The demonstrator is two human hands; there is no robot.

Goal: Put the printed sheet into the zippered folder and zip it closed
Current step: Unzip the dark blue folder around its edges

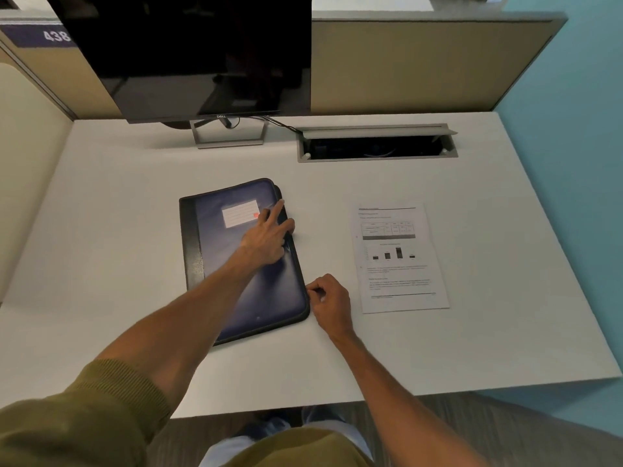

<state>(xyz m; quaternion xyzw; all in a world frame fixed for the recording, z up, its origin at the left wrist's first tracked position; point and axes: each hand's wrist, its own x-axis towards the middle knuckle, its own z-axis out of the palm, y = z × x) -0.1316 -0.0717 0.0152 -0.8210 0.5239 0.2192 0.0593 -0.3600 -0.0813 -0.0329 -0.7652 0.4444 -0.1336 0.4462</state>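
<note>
Early stage, I judge: printed sheet (401,259) outside on desk (135,183). My left hand (266,239) flat, ungripping, on zippered folder (236,261); right hand (328,303) pinching at zipper edge, pull unseen.

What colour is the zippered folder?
The zippered folder is dark blue with black edging, seen in the head view.

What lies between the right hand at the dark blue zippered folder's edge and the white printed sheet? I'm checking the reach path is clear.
Nothing: the head view shows only bare white desk between the right hand and the white printed sheet.
</note>
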